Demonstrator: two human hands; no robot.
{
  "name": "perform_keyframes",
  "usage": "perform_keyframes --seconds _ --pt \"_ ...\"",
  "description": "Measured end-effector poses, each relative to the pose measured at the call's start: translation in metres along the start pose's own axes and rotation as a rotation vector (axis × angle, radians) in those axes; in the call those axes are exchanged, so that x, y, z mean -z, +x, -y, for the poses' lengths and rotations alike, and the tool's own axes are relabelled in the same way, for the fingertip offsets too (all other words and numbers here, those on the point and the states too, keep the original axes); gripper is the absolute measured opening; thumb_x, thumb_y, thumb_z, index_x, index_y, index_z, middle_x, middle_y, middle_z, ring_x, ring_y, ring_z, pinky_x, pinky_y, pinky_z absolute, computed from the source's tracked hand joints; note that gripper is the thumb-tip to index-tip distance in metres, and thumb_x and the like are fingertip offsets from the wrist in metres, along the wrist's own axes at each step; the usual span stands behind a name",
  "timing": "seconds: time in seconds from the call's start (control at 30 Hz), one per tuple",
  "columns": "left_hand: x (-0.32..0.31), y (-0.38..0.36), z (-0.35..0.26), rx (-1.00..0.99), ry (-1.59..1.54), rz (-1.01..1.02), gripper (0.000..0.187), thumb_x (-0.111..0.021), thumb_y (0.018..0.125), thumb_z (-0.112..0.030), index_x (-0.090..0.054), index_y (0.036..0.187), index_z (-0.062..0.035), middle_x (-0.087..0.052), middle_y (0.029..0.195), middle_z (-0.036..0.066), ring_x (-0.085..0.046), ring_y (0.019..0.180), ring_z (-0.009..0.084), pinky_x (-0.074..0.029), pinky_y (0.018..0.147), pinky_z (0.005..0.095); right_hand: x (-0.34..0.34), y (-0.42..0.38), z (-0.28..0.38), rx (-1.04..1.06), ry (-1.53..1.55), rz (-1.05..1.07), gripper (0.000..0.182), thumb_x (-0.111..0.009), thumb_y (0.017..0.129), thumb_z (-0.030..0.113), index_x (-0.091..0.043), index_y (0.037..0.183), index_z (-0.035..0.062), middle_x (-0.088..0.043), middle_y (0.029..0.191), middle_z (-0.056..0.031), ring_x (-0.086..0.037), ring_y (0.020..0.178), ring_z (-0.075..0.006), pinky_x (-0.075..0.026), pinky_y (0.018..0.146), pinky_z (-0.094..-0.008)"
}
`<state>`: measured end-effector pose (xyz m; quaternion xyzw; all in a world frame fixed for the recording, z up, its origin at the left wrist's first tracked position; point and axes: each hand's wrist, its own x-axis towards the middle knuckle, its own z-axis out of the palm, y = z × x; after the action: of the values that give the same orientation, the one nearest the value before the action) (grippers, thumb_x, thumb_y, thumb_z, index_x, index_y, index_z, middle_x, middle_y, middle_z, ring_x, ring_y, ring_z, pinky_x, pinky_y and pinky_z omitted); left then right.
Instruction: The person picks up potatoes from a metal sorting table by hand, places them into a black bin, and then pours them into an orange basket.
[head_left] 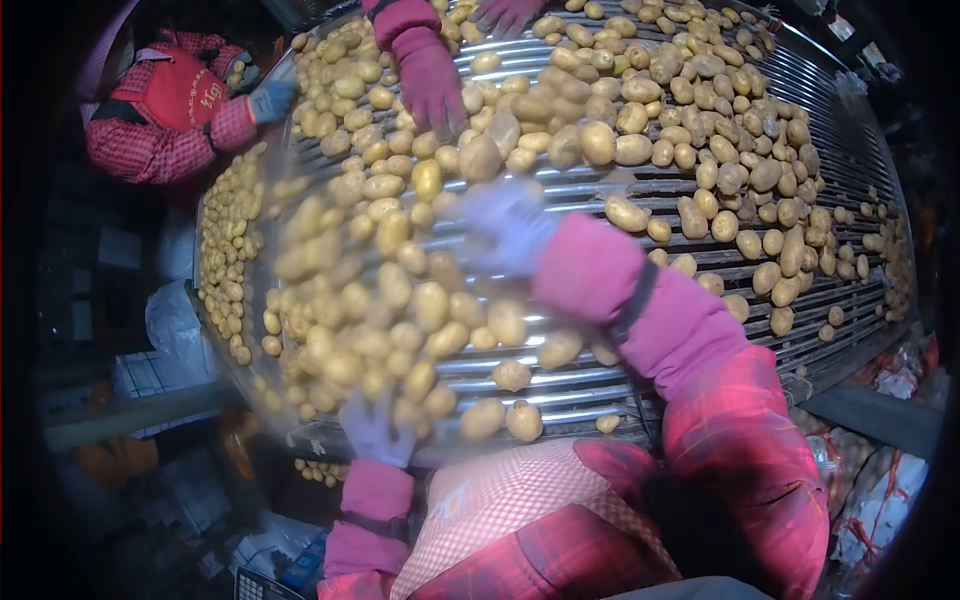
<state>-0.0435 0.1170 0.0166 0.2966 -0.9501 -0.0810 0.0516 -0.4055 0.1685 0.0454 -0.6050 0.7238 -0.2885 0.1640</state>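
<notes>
One checked apron [500, 510], nearest. Left hand [378, 432], gloved — splayed, unclenched — against potatoes [432, 305] heaped on metal bars [585, 385]. Right hand [508, 228], blurred over the bars — its grip I cannot tell.

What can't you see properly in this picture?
Right hand, head view: motion blur smears its fingers, so whether it holds anything is unclear.
Left hand, head view: blur hides whether its fingertips touch potatoes.
Topmost gloved hand, head view: cut off by the top edge.
Writing, head view: too small to read on the red cloth.
</notes>
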Motion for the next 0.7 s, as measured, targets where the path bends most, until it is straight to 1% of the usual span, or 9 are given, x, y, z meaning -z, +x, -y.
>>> perform_keyframes --seconds 0.03,0.07,0.1,0.17,0.3,0.4,0.57,0.63,0.7 --pt "0.001 0.002 -0.003 0.003 -0.005 0.005 0.056 -0.056 0.076 -0.034 -0.048 0.127 -0.0105 -0.033 0.134 0.027 -0.038 0.115 0.0440 -0.029 0.096 0.0512 0.020 0.001 -0.017 -0.159 -0.053 -0.126 0.050 -0.058 0.079 0.040 -0.053 0.121 0.0135 -0.057 0.115 -0.0122 -0.050 0.110 -0.0299 -0.033 0.097 -0.0428" --pt "0.000 0.001 -0.002 0.002 -0.010 0.000 0.057 -0.057 0.076 -0.032 -0.047 0.127 -0.0107 -0.033 0.134 0.026 -0.037 0.115 0.0440 -0.029 0.096 0.0513 0.045 0.004 -0.034 -0.379 -0.289 0.003 0.041 -0.058 0.078 0.032 -0.057 0.114 0.0128 -0.061 0.104 -0.0118 -0.053 0.103 -0.0282 -0.036 0.093 -0.0404" --pt "0.000 0.001 -0.002 0.010 -0.015 -0.003 0.057 -0.057 0.076 -0.032 -0.047 0.127 -0.0107 -0.033 0.134 0.026 -0.037 0.115 0.0440 -0.029 0.096 0.0513 0.038 -0.010 -0.086 -0.341 -0.331 -0.361 0.040 -0.059 0.076 0.030 -0.057 0.111 0.0125 -0.059 0.100 -0.0115 -0.054 0.098 -0.0277 -0.038 0.089 -0.0424" --pt "0.002 0.001 -0.002 0.008 -0.022 0.006 0.057 -0.058 0.075 -0.030 -0.047 0.127 -0.0113 -0.032 0.134 0.026 -0.037 0.116 0.0438 -0.028 0.096 0.0513 0.055 -0.026 -0.108 -0.367 -0.556 -0.382 0.038 -0.060 0.074 0.028 -0.055 0.108 0.0124 -0.055 0.108 -0.0140 -0.053 0.099 -0.0325 -0.041 0.083 -0.0449" --pt "-0.003 -0.001 0.002 -0.010 -0.025 -0.023 0.058 -0.059 0.074 -0.028 -0.047 0.128 -0.0125 -0.033 0.134 0.025 -0.037 0.115 0.0428 -0.028 0.096 0.0511 0.049 -0.028 -0.143 -0.275 -0.526 -0.387 0.046 -0.059 0.073 0.031 -0.050 0.114 0.0129 -0.051 0.116 -0.0134 -0.051 0.103 -0.0324 -0.040 0.085 -0.0441" --pt "0.000 0.000 -0.001 0.031 -0.009 0.006 0.058 -0.060 0.073 -0.028 -0.048 0.128 -0.0127 -0.033 0.134 0.025 -0.037 0.115 0.0425 -0.028 0.096 0.0512 0.061 -0.026 -0.142 -0.495 -0.482 -0.295 0.045 -0.059 0.072 0.032 -0.051 0.112 0.0124 -0.052 0.114 -0.0127 -0.051 0.102 -0.0323 -0.039 0.087 -0.0428" --pt "-0.003 -0.001 0.002 0.009 -0.009 -0.007 0.057 -0.060 0.074 -0.029 -0.048 0.127 -0.0127 -0.034 0.134 0.025 -0.038 0.115 0.0429 -0.029 0.096 0.0507 0.073 -0.070 -0.083 -0.255 -0.597 -0.085 0.038 -0.057 0.078 0.028 -0.054 0.110 0.0093 -0.056 0.107 -0.0145 -0.052 0.104 -0.0319 -0.041 0.087 -0.0429" --pt "-0.001 0.000 0.001 0.030 -0.026 0.000 0.056 -0.060 0.074 -0.029 -0.048 0.127 -0.0127 -0.034 0.134 0.025 -0.038 0.115 0.0429 -0.029 0.095 0.0504 0.048 -0.090 -0.121 -0.372 -0.409 -0.112 0.043 -0.058 0.079 0.036 -0.054 0.112 0.0088 -0.058 0.107 -0.0155 -0.054 0.101 -0.0310 -0.041 0.088 -0.0414" --pt "-0.006 -0.002 0.003 -0.003 0.015 -0.017 0.055 -0.059 0.075 -0.029 -0.049 0.127 -0.0128 -0.034 0.134 0.024 -0.039 0.114 0.0426 -0.030 0.094 0.0502 0.033 -0.105 -0.142 -0.647 0.182 -0.217 0.054 -0.061 0.077 0.047 -0.054 0.115 0.0099 -0.058 0.109 -0.0162 -0.056 0.100 -0.0294 -0.042 0.089 -0.0389"
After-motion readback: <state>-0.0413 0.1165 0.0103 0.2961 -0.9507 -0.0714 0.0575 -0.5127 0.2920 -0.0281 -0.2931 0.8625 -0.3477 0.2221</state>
